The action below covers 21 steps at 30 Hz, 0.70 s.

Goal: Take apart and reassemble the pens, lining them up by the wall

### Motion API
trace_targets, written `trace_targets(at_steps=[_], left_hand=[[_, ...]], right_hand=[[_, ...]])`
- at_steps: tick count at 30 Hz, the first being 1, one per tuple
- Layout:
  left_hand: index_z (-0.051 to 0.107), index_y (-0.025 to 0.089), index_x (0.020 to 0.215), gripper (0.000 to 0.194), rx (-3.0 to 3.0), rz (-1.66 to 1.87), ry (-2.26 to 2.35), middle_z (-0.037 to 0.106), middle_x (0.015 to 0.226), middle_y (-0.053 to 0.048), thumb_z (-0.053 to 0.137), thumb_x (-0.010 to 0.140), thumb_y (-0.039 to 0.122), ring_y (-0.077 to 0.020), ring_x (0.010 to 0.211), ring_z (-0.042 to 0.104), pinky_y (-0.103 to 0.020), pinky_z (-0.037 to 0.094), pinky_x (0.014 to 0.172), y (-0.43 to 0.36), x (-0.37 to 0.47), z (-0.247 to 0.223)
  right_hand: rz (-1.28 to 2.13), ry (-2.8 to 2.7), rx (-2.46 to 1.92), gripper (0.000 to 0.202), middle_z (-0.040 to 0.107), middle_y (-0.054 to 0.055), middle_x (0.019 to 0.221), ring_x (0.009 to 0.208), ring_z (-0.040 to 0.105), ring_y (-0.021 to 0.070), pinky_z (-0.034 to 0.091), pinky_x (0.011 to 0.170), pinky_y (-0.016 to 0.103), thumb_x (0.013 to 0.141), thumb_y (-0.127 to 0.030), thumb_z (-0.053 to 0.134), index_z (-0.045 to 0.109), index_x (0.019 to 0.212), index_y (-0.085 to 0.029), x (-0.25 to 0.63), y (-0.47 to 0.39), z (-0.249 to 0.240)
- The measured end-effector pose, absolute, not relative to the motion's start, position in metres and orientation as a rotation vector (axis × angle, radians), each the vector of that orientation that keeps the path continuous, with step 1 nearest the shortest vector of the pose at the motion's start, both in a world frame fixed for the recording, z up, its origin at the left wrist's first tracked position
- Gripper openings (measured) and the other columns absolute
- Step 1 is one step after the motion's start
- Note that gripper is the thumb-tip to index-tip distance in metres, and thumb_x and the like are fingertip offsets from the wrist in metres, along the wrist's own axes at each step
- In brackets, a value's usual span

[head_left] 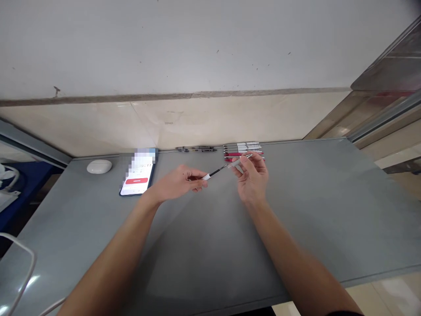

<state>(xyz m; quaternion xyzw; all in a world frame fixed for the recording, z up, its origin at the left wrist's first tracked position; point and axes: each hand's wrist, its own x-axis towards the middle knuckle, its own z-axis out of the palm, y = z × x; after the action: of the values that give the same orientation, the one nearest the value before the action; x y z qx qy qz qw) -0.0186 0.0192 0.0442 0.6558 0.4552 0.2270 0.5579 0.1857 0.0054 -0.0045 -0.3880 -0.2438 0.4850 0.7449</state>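
Note:
Over the middle of the table, my left hand (182, 182) pinches a short white pen section (206, 177) between thumb and fingers. A thin dark refill (217, 170) sticks out of it, up and to the right. My right hand (254, 177) grips the other part of the pen, a pale barrel (234, 163) with a silvery end. The refill's far end is at the mouth of this barrel; whether it is inside I cannot tell. Just behind my right hand lies a row of white pens (249, 148) and red pens (234, 154), partly hidden by my fingers.
Dark pen parts (196, 149) lie along the back edge of the grey table (329, 206), against the tiled wall. To the left are a lit phone (137, 173) and a white rounded case (99, 166). A white cable (33, 259) loops at the lower left.

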Motion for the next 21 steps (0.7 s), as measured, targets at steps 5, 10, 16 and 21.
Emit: trace_targets(at_steps=[5, 10, 16, 21], left_hand=[[0.07, 0.023, 0.067, 0.02, 1.702, 0.354, 1.066, 0.06, 0.066, -0.001, 0.064, 0.077, 0.039, -0.0171, 0.066, 0.055, -0.026, 0.038, 0.058, 0.0213, -0.0172, 0.049], [0.064, 0.021, 0.072, 0.025, 1.799, 0.235, 1.073, 0.057, 0.072, 0.0, 0.054, 0.084, 0.041, -0.0156, 0.072, 0.055, -0.025, 0.039, 0.063, 0.0225, -0.0157, 0.0533], [0.063, 0.022, 0.076, 0.026, 1.835, 0.211, 1.063, 0.058, 0.076, 0.0, 0.051, 0.087, 0.042, -0.0156, 0.074, 0.055, -0.024, 0.039, 0.064, 0.0234, -0.016, 0.0492], [0.059, 0.02, 0.071, 0.024, 1.835, 0.229, 1.034, 0.053, 0.07, 0.001, 0.052, 0.087, 0.038, -0.0133, 0.069, 0.05, -0.023, 0.037, 0.061, 0.0222, -0.0143, 0.0478]], right_hand=[[1.039, -0.501, -0.849, 0.024, 0.061, -0.004, 0.084, 0.077, 0.067, 0.012, 0.06, 0.068, 0.027, 0.068, -0.029, 0.079, 0.063, 0.086, -0.027, 0.1856, 0.0066, -0.0034], [1.031, -0.501, -0.834, 0.024, 0.061, -0.006, 0.082, 0.075, 0.067, 0.0111, 0.06, 0.067, 0.027, 0.068, -0.029, 0.079, 0.064, 0.085, -0.025, 0.1855, 0.007, -0.0028], [1.031, -0.511, -0.831, 0.022, 0.061, -0.006, 0.085, 0.074, 0.069, 0.011, 0.06, 0.065, 0.026, 0.068, -0.027, 0.079, 0.064, 0.084, -0.025, 0.1841, 0.0075, -0.0061], [1.103, -0.551, -0.811, 0.02, 0.064, -0.005, 0.085, 0.076, 0.071, 0.0132, 0.06, 0.066, 0.026, 0.07, -0.026, 0.078, 0.066, 0.086, -0.025, 0.1838, 0.0066, -0.0079]])
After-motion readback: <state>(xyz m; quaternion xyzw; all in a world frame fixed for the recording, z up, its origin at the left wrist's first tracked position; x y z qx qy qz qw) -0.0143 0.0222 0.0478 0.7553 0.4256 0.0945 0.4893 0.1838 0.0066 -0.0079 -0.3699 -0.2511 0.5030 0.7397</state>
